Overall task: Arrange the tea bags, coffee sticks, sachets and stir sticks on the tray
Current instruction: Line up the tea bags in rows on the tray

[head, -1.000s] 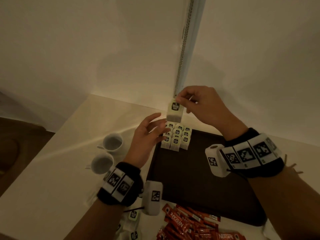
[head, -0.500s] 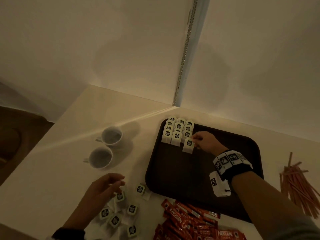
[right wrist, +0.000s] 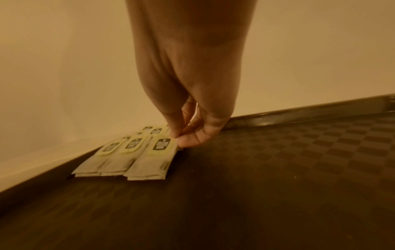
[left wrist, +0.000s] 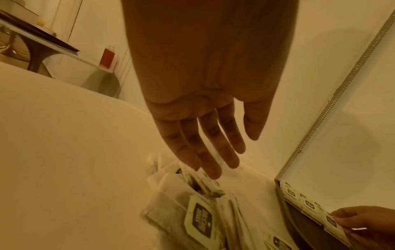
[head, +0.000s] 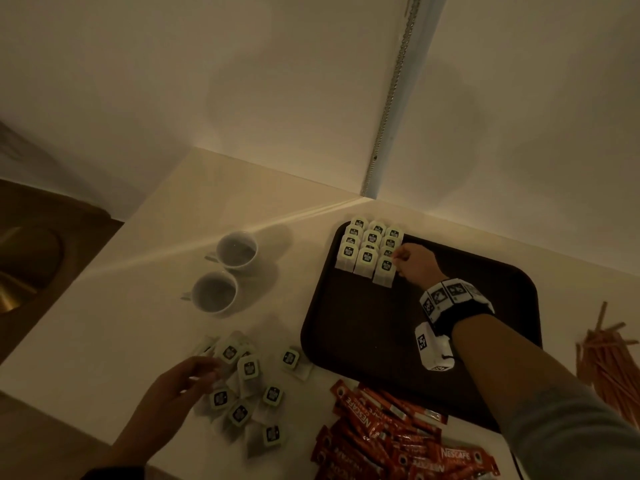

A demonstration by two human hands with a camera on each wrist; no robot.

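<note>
The red coffee sticks (head: 391, 431) heaped near the person's side of the tray, between the two forearms, carry the brand NESCAFE in white letters. The black labels on the tea bag tags (right wrist: 161, 144) by the right fingertips are too blurred to read.

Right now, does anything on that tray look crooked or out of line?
Slightly. The front-right tea bag sits a little nearer than its two neighbours in the front row, so that row steps out of line. The right hand pinches its edge. Off the tray, the loose tea bags lie jumbled.
</note>
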